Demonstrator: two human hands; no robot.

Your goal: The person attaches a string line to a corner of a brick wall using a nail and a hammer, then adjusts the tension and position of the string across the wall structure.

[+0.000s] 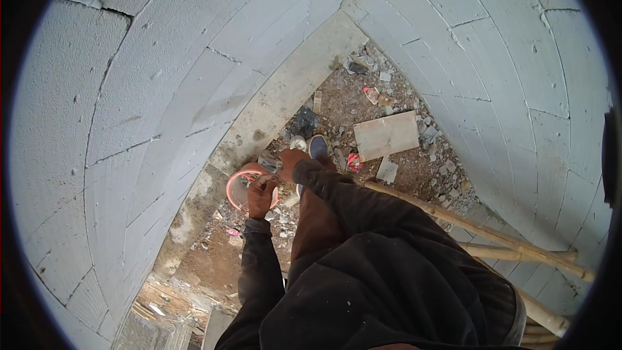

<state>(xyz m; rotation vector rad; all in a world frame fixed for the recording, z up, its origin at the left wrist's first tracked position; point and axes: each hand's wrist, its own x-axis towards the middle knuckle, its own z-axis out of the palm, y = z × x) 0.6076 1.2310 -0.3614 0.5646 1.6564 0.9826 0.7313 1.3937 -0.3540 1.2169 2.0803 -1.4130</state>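
Note:
An orange-rimmed bucket (pixel 229 189) stands on the ground beside the wall's concrete footing. Over its near right side is my left hand (pixel 260 198), fingers bent and drawn together; what they hold, if anything, is too small to make out. My right hand (pixel 291 161) is closed just beyond it, above the bucket's far right edge. At its fingers is a small grey thing (pixel 268 161), whose kind I cannot tell. The two hands are close together. Something reddish shows inside the bucket, partly covered by my left hand.
Pale block walls (pixel 168 91) rise on both sides and meet at the far corner. Rubble covers the ground, with a flat board (pixel 387 136), a red wrapper (pixel 354 162) and a dark plastic bag (pixel 303 121). Bamboo poles (pixel 440 212) lie at the right. My shoe (pixel 318 147) is beyond my right hand.

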